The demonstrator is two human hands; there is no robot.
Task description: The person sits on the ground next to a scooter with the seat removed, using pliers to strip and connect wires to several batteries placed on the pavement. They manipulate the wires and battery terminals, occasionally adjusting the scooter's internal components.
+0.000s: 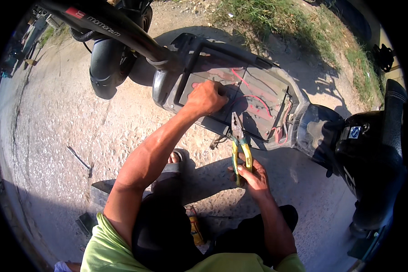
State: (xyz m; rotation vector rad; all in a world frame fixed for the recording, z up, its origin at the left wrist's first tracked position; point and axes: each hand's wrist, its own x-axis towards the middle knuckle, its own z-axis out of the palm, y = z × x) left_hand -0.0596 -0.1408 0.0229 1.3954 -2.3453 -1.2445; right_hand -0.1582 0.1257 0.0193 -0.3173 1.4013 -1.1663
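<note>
My right hand [254,176] is wrapped around combination pliers [243,147] with yellow and dark green handles. Their jaws point up toward the near edge of a scooter's open footboard compartment [299,99], slightly parted. Dark, dusty batteries [259,84] lie side by side inside that compartment. Over the left batteries, my left hand [206,97] is closed with its fingers curled down, and anything in them is hidden. A red wire [260,100] loops across the batteries to its right, and a bundle of reddish wires [279,134] sits in the near right corner.
The scooter's steering column [131,34] rises at upper left, its black seat [394,118] at right. Behind the column stands a dark wheel with fender [105,70]. A thin metal rod [79,158] lies on the rough ground. A yellow meter-like device [195,229] rests between my legs. Grass [276,27] grows beyond.
</note>
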